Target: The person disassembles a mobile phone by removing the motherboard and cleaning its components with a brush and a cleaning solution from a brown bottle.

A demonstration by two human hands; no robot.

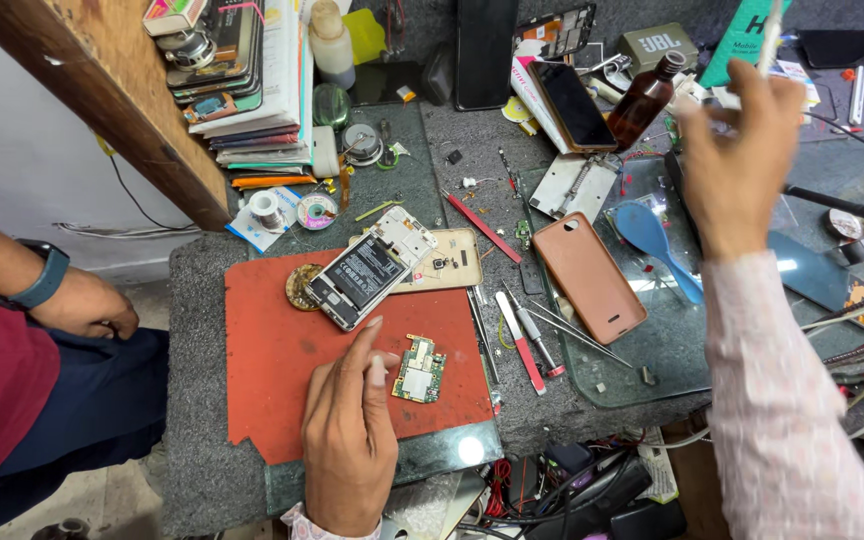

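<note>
Two hands busy: keep your left hand (349, 440) flat, fingertip steadying the circuit board (419, 369); right hand (739, 150) pinches a thin white tool (772, 35); lower it gently.

Single head-worn view, looking steeply down and slightly forward onto a cluttered workbench (202, 300) from close range. Bench fills most of the picture; a wall strip shows upper left, floor lower left. No second view.

Red mat (272, 350), green circuit board (419, 370), brown phone case (588, 275), blue brush (652, 238)
</note>
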